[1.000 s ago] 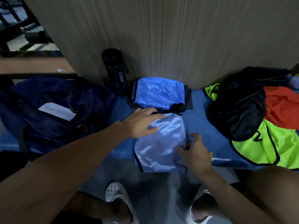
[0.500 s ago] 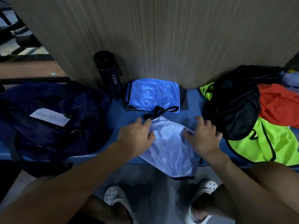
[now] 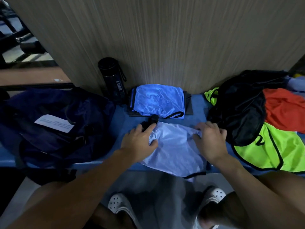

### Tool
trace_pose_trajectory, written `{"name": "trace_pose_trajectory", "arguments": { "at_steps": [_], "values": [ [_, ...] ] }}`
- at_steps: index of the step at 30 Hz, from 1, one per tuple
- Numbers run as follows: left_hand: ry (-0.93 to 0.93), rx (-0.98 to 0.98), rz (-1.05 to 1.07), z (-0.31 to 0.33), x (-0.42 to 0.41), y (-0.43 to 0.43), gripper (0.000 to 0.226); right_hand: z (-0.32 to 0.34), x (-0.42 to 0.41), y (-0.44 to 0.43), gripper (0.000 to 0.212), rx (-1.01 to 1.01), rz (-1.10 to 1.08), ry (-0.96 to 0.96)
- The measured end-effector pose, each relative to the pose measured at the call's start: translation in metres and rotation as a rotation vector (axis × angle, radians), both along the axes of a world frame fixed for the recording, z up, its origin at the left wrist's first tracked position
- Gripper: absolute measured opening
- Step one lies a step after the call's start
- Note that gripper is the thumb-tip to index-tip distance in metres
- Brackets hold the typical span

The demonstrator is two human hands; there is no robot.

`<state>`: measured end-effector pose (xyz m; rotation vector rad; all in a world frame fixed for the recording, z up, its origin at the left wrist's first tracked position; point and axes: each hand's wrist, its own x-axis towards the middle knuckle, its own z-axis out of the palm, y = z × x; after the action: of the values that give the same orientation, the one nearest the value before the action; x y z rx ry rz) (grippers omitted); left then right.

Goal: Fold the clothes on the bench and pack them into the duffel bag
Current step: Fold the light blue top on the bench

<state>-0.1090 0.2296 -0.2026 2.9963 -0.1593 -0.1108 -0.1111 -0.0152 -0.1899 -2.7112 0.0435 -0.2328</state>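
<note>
left grip (image 3: 139, 142), head view: thumb and fingers pinch the upper left corner of the pale blue mesh vest (image 3: 175, 151). right grip (image 3: 210, 142): fingers curled into the bunched upper right edge. vest lies on the blue surface (image 3: 196, 113), lower hem hanging over the front edge, between the navy duffel bag (image 3: 57, 126) and the neon green vest (image 3: 267, 151). likely light, limp, slippery; best taken at the trimmed corners, kept taut.
</note>
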Motion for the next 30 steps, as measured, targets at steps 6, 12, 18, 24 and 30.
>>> {"name": "trace_pose_trajectory", "arguments": {
  "at_steps": [6,12,18,24,30],
  "values": [
    [-0.170,-0.009,0.169,-0.005,-0.016,0.005,0.071,-0.008,0.005,0.008,0.085,0.134,-0.024,0.209],
    [-0.159,0.090,-0.375,0.024,0.024,0.013,0.071,-0.012,0.003,0.001,0.094,0.219,-0.035,0.202],
    [0.167,0.209,-0.425,0.042,0.049,0.011,0.085,-0.012,0.000,0.003,0.086,0.246,-0.026,0.194],
    [0.175,0.150,-0.338,0.050,0.057,0.017,0.073,-0.016,0.002,0.001,0.024,0.219,-0.018,0.180],
    [0.153,-0.298,-0.184,0.036,0.047,0.035,0.039,-0.013,0.004,0.002,0.034,0.722,0.050,0.080]
  ]
}}
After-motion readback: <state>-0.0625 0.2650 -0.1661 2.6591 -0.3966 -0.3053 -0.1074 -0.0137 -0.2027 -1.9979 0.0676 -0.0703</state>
